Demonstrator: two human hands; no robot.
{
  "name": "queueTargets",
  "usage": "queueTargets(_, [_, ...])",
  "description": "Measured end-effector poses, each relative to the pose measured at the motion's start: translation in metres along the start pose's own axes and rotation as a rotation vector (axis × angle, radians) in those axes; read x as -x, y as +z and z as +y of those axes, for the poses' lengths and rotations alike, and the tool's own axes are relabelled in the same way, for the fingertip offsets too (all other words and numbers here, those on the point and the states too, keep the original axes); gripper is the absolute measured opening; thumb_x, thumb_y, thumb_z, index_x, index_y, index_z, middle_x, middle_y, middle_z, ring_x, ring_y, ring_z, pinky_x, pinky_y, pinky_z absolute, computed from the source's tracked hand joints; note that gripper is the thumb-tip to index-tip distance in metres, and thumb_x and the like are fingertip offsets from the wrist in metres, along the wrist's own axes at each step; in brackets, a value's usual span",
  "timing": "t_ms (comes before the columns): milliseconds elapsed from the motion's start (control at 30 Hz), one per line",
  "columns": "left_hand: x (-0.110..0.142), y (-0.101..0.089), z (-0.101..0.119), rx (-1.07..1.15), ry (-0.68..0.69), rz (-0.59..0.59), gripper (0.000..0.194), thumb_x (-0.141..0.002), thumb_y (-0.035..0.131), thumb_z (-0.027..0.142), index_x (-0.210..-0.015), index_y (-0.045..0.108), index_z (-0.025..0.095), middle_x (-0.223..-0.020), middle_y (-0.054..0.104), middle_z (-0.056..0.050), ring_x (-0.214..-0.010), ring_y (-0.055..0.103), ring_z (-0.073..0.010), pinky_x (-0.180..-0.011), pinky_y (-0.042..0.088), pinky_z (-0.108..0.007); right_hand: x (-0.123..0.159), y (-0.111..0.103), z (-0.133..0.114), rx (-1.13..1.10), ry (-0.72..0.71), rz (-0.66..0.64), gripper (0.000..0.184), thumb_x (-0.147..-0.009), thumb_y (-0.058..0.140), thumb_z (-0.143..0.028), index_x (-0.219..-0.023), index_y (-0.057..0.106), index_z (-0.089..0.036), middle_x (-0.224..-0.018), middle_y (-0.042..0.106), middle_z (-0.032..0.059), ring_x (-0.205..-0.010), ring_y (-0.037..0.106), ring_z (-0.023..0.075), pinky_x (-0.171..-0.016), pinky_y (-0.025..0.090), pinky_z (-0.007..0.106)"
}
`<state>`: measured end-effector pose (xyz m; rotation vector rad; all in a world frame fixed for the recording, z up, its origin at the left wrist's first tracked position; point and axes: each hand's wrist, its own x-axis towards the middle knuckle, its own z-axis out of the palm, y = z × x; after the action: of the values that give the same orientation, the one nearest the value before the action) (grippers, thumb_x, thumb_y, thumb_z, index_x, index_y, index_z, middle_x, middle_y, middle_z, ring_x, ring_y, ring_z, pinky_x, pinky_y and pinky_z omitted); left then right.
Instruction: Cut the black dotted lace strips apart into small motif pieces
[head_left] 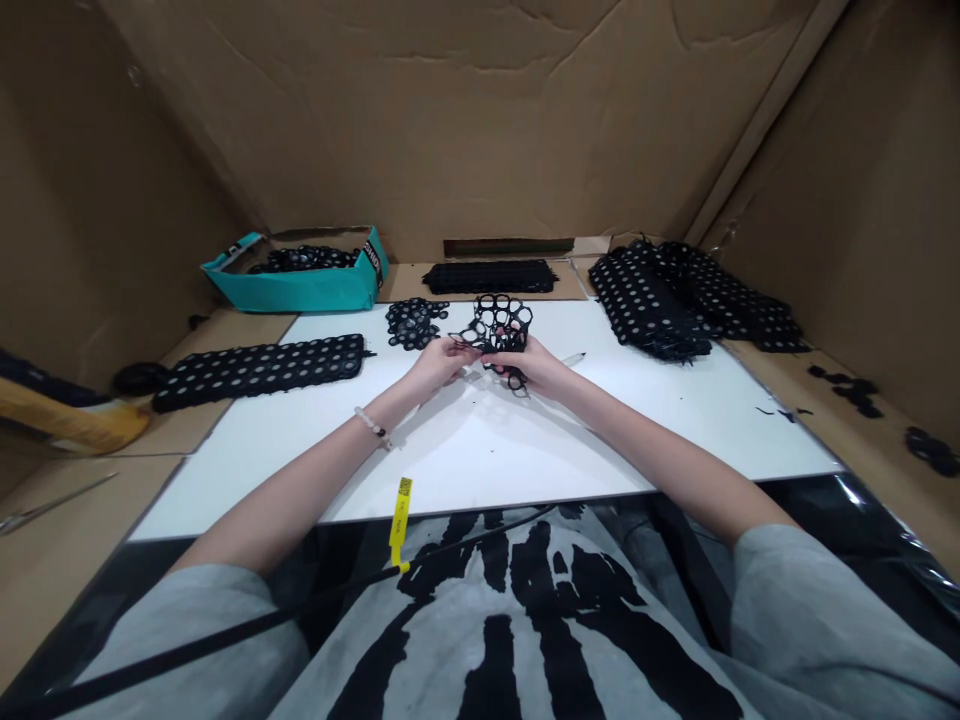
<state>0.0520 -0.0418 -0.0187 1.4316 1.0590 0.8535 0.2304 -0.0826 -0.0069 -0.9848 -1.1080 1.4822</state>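
A black sheet of linked rings [501, 312] is held up over the white board [480, 455]. My right hand [534, 366] is closed around its right part, and some rings hang below the fingers. At its left edge my left hand [441, 366] pinches the rings with thumb and fingertips; the exact spot between the fingers is too small to make out. Just behind my left hand lies a small pile of black disc pieces [415, 322]. A pen-like thing with a pointed tip [574, 358] sticks out beyond my right hand, on the board.
A teal box [300, 292] holding black pieces stands at the back left. Black dotted strips lie at the left [262, 370], at the back [489, 276] and stacked at the right [649, 300]. Scissors [52, 505] rest at far left. Cardboard walls [465, 120] enclose the board.
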Motion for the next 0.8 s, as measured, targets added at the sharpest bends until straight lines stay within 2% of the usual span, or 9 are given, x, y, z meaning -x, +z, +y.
queueTargets(100, [-0.001,0.003,-0.002,-0.009,-0.021,0.045,0.027,-0.063,0.079,0.032,-0.071,0.062,0.014,-0.050,0.045,0.004,-0.039,0.034,-0.0048,-0.039,0.022,-0.020,0.001,0.003,0.000,-0.070,0.019,-0.004,0.054,-0.048,0.082,-0.020,-0.091,0.050,-0.021,-0.064,0.056,-0.0063,-0.054,0.048,0.0077,-0.047,0.036,0.020])
queueTargets(233, [-0.001,0.000,0.002,0.137,-0.078,-0.070,0.032,-0.064,0.079,0.039,-0.079,0.065,0.014,-0.063,0.057,-0.001,-0.051,0.050,-0.0089,-0.045,0.038,-0.021,-0.001,0.002,-0.001,-0.129,0.086,-0.039,0.038,-0.051,0.077,-0.019,-0.081,0.054,-0.018,-0.065,0.058,-0.0024,-0.054,0.045,0.0074,-0.046,0.033,0.020])
queueTargets(300, [0.001,0.000,0.005,0.186,-0.065,-0.110,0.036,-0.062,0.081,0.042,-0.081,0.067,0.015,-0.069,0.059,-0.002,-0.057,0.053,-0.0095,-0.050,0.043,-0.022,-0.001,0.001,-0.001,-0.147,0.100,-0.055,0.030,-0.055,0.075,-0.024,-0.075,0.055,-0.016,-0.065,0.058,-0.0004,-0.054,0.044,0.0070,-0.045,0.032,0.020])
queueTargets(433, [0.002,-0.003,0.008,0.129,-0.049,-0.129,0.038,-0.058,0.084,0.044,-0.077,0.070,0.014,-0.065,0.058,-0.001,-0.056,0.051,-0.0089,-0.051,0.043,-0.022,-0.002,0.003,0.000,-0.154,0.044,-0.014,0.030,-0.056,0.075,-0.026,-0.071,0.051,-0.018,-0.063,0.057,-0.0006,-0.055,0.042,0.0073,-0.047,0.033,0.020])
queueTargets(500, [-0.003,-0.010,0.008,0.054,-0.054,-0.116,0.038,-0.058,0.084,0.044,-0.076,0.072,0.013,-0.067,0.061,-0.004,-0.054,0.050,-0.0089,-0.049,0.042,-0.022,-0.004,0.004,0.000,-0.140,0.010,0.008,0.032,-0.055,0.075,-0.025,-0.072,0.048,-0.019,-0.060,0.055,-0.0023,-0.053,0.040,0.0072,-0.046,0.032,0.020])
queueTargets(567, [-0.011,-0.025,0.009,-0.044,-0.035,-0.028,0.035,-0.061,0.081,0.043,-0.075,0.072,0.013,-0.072,0.066,-0.007,-0.055,0.052,-0.0103,-0.050,0.043,-0.023,-0.007,0.001,0.000,-0.139,-0.046,0.068,0.033,-0.054,0.072,-0.024,-0.073,0.046,-0.021,-0.058,0.052,-0.0039,-0.052,0.038,0.0071,-0.045,0.030,0.020])
queueTargets(700, [-0.026,-0.068,0.007,-0.377,0.191,0.448,0.024,-0.074,0.069,0.038,-0.076,0.073,0.015,-0.081,0.070,-0.009,-0.072,0.059,-0.0191,-0.068,0.049,-0.030,-0.013,-0.011,-0.003,-0.158,-0.122,0.235,0.034,-0.053,0.068,-0.022,-0.076,0.043,-0.022,-0.056,0.050,-0.0055,-0.051,0.037,0.0077,-0.043,0.029,0.019])
queueTargets(733, [-0.028,-0.078,0.006,-0.495,0.247,0.509,0.021,-0.076,0.067,0.035,-0.078,0.073,0.016,-0.084,0.071,-0.010,-0.080,0.060,-0.0219,-0.077,0.049,-0.033,-0.014,-0.014,-0.005,-0.148,-0.113,0.247,0.033,-0.053,0.068,-0.022,-0.077,0.044,-0.022,-0.055,0.051,-0.0053,-0.051,0.038,0.0080,-0.043,0.030,0.020])
queueTargets(800, [-0.029,-0.091,0.004,-0.719,0.333,0.535,0.017,-0.079,0.064,0.031,-0.082,0.074,0.017,-0.093,0.070,-0.012,-0.098,0.057,-0.0281,-0.093,0.044,-0.040,-0.015,-0.017,-0.006,-0.111,-0.080,0.242,0.033,-0.054,0.068,-0.021,-0.078,0.045,-0.022,-0.055,0.053,-0.0045,-0.051,0.039,0.0087,-0.043,0.031,0.020])
